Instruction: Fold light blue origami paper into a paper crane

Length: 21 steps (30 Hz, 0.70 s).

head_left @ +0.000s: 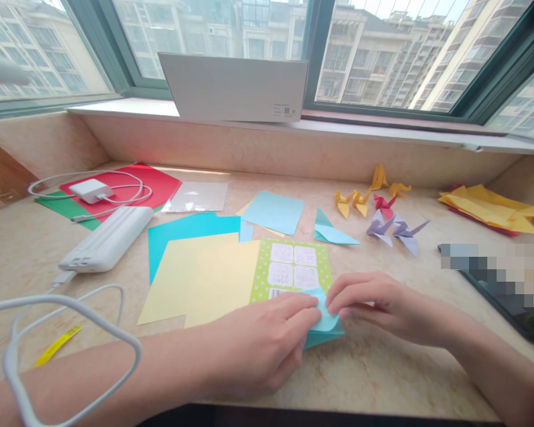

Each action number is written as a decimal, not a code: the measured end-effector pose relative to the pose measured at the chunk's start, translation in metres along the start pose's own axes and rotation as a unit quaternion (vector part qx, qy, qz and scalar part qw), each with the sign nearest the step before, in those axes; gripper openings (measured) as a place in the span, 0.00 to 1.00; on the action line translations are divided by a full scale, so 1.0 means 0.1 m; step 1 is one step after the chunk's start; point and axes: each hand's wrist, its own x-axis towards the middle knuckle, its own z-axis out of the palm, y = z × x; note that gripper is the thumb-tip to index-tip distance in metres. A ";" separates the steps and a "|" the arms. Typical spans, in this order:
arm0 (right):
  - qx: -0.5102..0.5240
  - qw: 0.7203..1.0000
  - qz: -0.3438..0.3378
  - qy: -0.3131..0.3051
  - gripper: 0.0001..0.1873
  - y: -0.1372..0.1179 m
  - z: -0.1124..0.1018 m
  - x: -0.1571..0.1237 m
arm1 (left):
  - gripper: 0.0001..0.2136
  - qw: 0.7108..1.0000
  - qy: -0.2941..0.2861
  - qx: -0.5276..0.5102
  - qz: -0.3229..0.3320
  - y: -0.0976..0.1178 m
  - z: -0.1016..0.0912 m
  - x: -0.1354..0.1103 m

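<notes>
A small folded piece of light blue paper lies on the marble counter near its front edge. My left hand rests on its left side, fingers curled and pressing the paper down. My right hand pinches its upper right edge with closed fingertips. Much of the paper is hidden under both hands. Just behind it lies a green dotted instruction card.
Yellow, teal and light blue sheets lie at centre. A half-folded blue piece, several folded paper cranes, yellow sheets, a tablet, a power bank, a charger on red paper and a white box surround them.
</notes>
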 end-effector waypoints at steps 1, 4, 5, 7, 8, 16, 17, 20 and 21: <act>-0.014 1.000 0.013 0.009 0.10 0.00 0.02 0.00 | 0.17 1.000 0.001 0.003 0.003 0.00 0.01 0.00; -0.057 0.996 0.063 0.034 0.12 0.01 0.08 0.00 | 0.15 0.999 0.029 0.015 0.019 -0.01 0.05 0.01; -0.066 0.994 0.077 0.036 0.13 0.02 0.09 0.00 | 0.14 0.999 0.040 0.022 0.022 -0.01 0.06 0.01; -0.077 0.992 0.092 0.036 0.13 0.02 0.11 0.00 | 0.13 0.997 0.056 0.039 0.027 -0.01 0.08 0.01; -0.082 0.992 0.095 0.034 0.14 0.02 0.11 0.00 | 0.12 0.996 0.061 0.051 0.028 -0.01 0.08 0.01; -0.125 0.987 0.097 0.029 0.11 0.03 0.11 0.00 | 0.11 0.988 0.040 0.141 0.042 -0.06 0.08 -0.01; -0.125 0.988 0.090 0.022 0.10 0.03 0.11 -0.01 | 0.11 0.987 0.037 0.149 0.043 -0.06 0.09 -0.01; -0.122 0.991 0.062 0.003 0.09 0.02 0.09 -0.01 | 0.11 0.984 0.032 0.170 0.050 -0.05 0.12 -0.02; -0.119 0.991 0.054 0.000 0.10 0.01 0.08 -0.02 | 0.11 0.983 0.031 0.175 0.054 -0.04 0.13 -0.02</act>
